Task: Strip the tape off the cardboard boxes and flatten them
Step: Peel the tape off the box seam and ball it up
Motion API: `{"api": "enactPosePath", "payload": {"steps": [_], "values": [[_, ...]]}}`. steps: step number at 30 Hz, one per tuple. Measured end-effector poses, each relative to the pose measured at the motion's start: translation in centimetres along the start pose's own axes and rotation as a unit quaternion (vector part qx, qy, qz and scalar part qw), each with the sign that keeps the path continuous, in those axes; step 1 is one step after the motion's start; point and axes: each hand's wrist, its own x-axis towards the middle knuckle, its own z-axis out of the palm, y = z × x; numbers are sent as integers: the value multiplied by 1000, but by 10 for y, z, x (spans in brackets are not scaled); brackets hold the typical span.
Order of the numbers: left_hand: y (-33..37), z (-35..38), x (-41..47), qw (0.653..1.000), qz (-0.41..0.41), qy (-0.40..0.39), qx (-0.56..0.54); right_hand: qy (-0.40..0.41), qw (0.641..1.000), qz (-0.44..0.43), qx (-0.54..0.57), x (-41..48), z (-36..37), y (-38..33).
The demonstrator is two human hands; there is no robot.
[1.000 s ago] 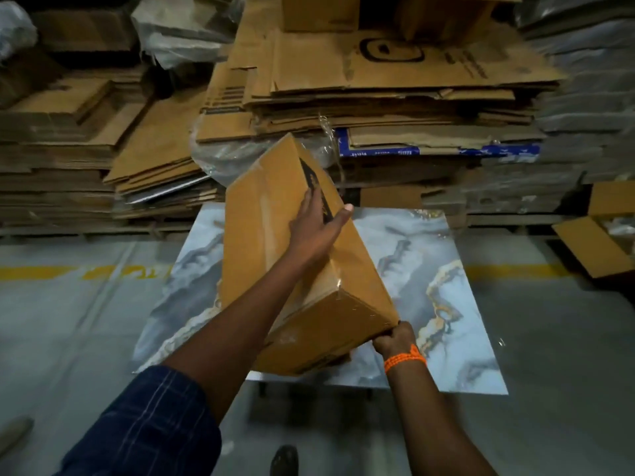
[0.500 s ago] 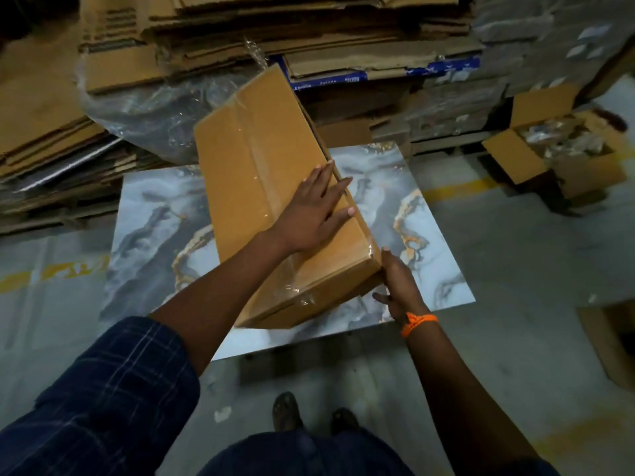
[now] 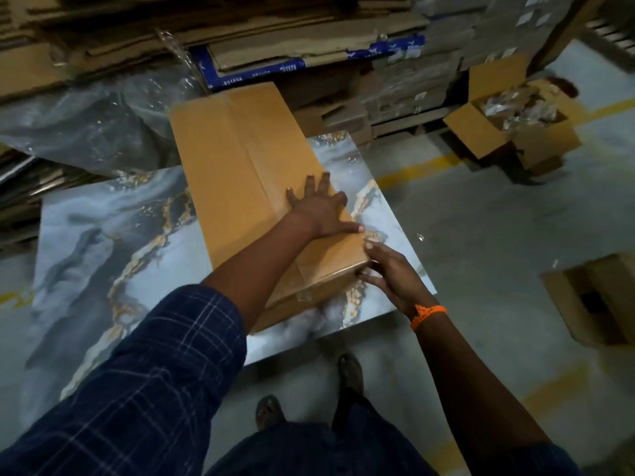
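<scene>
Head view: the cardboard box point(image 3: 240, 159) lies closed, lengthwise on the marble-patterned table point(image 3: 103, 218). The left hand point(image 3: 319, 211) presses flat on its top, fingers spread apart. The right hand point(image 3: 391, 276) touches its near right corner, fingers straight and slightly apart. Behind, a blue cardboard strip point(image 3: 292, 68) bears white lettering, too blurred to read.

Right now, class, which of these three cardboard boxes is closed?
The long box on the marble table, touched by the left hand and right hand: its flaps are shut. The floor box at upper right and the box at the right edge gape open.
</scene>
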Motion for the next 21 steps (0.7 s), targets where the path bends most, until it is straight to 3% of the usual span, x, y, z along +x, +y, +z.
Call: {"api": "enactPosePath", "payload": {"steps": [4,9,14,16,18,21], "values": [[-18,-16,3,998,-63,-13,-23,-105,992,-4,-69,27,0,-27],[-16,-8,2,995,-90,2,-40,-142,978,-40,-147,48,-14,-46],[-10,26,-8,990,-101,97,-3,-178,975,122,-57,43,-29,-33],[-9,41,-10,982,-62,177,-12,-155,975,156,-22,38,-28,-30],[-11,49,-10,971,44,234,-31,-129,977,170,19,34,-22,-28],[-21,46,-7,962,126,213,-117,-103,963,229,94,29,-15,-26]]}}
